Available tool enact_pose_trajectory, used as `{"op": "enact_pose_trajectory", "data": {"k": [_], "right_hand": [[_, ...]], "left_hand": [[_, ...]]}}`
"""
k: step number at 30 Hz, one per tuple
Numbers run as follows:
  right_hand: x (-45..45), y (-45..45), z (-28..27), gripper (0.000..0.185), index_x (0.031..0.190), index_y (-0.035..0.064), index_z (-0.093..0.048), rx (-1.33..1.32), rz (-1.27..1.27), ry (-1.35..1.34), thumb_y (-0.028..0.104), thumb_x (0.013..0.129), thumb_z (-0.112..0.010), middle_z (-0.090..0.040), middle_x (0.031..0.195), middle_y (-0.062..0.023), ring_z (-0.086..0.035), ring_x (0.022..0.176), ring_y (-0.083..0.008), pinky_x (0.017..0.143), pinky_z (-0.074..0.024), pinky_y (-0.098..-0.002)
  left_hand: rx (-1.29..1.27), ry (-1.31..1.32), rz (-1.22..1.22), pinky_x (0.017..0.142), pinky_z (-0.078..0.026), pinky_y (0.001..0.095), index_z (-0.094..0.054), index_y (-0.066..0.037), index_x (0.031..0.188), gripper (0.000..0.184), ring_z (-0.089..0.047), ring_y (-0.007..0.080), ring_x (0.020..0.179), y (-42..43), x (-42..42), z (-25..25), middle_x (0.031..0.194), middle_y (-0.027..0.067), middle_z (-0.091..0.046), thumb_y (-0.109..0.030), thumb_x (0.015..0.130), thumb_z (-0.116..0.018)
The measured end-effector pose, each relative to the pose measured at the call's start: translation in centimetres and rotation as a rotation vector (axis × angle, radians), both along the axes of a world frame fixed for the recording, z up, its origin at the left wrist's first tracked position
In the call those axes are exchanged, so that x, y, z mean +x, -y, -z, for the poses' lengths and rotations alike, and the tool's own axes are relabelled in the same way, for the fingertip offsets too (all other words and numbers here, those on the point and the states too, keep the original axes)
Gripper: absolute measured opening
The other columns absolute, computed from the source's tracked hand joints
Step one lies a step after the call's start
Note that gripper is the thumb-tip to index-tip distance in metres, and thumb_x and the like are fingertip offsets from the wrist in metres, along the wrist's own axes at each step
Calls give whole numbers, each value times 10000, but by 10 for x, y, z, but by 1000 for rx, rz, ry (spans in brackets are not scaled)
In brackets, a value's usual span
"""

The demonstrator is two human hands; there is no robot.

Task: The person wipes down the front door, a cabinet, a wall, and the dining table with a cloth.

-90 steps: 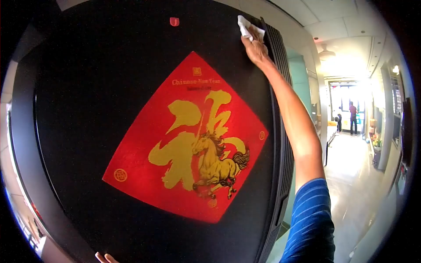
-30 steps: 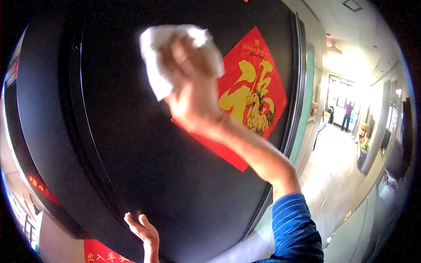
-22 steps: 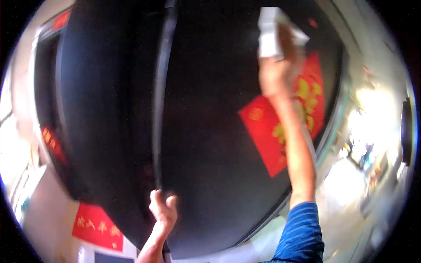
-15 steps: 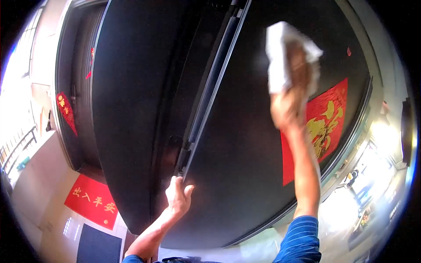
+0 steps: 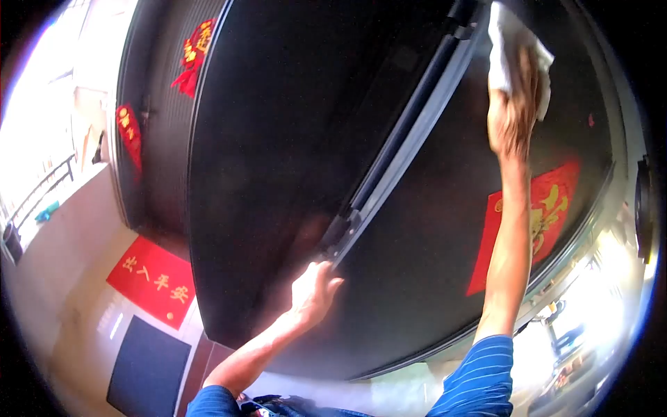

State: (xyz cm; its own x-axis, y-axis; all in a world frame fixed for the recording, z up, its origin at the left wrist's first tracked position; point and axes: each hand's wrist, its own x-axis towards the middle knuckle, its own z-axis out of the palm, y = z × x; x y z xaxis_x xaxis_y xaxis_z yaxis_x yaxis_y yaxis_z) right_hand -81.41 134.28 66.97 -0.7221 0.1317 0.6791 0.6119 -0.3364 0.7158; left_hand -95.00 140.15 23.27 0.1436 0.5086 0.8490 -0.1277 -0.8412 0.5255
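Note:
My right hand [image 5: 515, 115] is raised at the upper right, pressing a white cloth [image 5: 511, 52] against the black door [image 5: 389, 278]. The cloth shows around the fingers. Below it, a red paper with gold lettering [image 5: 486, 243] hangs on the door, partly covered by my right forearm. My left hand [image 5: 316, 288] is at the door's edge, near the lower end of a long metal strip [image 5: 410, 149]; its thumb stands apart and its fingertips are bent around the edge, so its grip is partly hidden.
A second dark door [image 5: 163, 104] with red decorations stands at the left. On the floor lie a red mat with gold characters [image 5: 149, 278] and a dark mat [image 5: 149, 365]. A low wall with railings [image 5: 48, 184] is at the far left, and a bright room at the right.
The view has swung left and down, showing the door edge, mats and second door. My right hand has moved with the cloth to the upper right. My left hand has come to the door's edge.

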Motion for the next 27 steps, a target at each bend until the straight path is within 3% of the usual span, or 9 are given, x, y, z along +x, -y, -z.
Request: {"op": "enact_pose_trajectory", "data": {"k": [3,5,10,12,15,17,19,21,27], "right_hand": [[-29,3,99,529,1422,142,-467,-187,164,-118,400,982,-328,-343,1516,-160,-272,1407,-411,1126,-138,-612],[-26,13,181,556,1396,101,-496,-430,259,-153,402,939,-403,-338,1512,-196,-301,1393,-418,1117,-131,-626],[13,41,376,458,1336,278,-580,-755,258,-79,225,887,-504,-412,1481,-141,-391,1363,-264,1152,-23,-555],[13,43,404,454,1396,285,-499,-676,180,-150,265,945,-462,-452,1467,-38,-352,1385,-258,1178,-38,-505],[3,36,404,577,1440,113,-424,-493,-49,-448,368,933,-530,-289,1503,-283,-240,1407,-460,1122,-105,-618],[-13,31,389,659,1443,14,-370,-324,-85,-518,352,916,-575,-228,1493,-349,-207,1372,-552,1099,-136,-651],[-15,23,385,556,1419,8,-414,-226,79,-467,267,942,-532,-260,1509,-296,-192,1393,-519,1111,-130,-616],[-16,25,387,545,1406,7,-435,-249,43,-518,253,933,-549,-266,1514,-280,-201,1395,-513,1095,-139,-636],[-12,14,376,553,1419,-8,-407,-245,-60,-431,294,969,-518,-261,1508,-297,-200,1403,-486,1107,-123,-618]], "left_hand": [[-60,-23,55,610,-500,387,-513,-25,1192,380,-613,334,712,5,-15,-10,878,176,-592,-84,855,-678],[-93,-13,-6,700,-532,368,-522,-18,1204,416,-639,338,822,9,-20,0,975,190,-619,-15,820,-684],[-290,-270,-63,722,-533,369,-559,-36,1153,382,-648,301,858,45,-72,113,1000,158,-629,-14,799,-702],[-495,-474,-68,738,-532,366,-583,-54,1128,334,-652,285,854,70,-115,188,986,147,-634,-37,813,-694],[-827,-585,-285,789,-527,358,-628,-29,1055,204,-657,270,865,133,-199,284,957,151,-654,-108,868,-647],[-1231,-596,-341,816,-520,380,-643,-18,1032,205,-656,312,913,181,-255,292,994,175,-670,-166,894,-608],[-1396,-584,-455,813,-518,366,-642,0,1036,228,-667,282,909,217,-294,289,954,171,-687,-175,894,-614],[-1623,-469,-489,669,-521,322,-626,16,1059,258,-649,183,731,234,-311,277,880,136,-684,-193,912,-593],[-1513,-442,-411,694,-501,296,-608,13,1079,271,-595,145,773,213,-302,279,877,79,-646,-211,928,-577]]}}
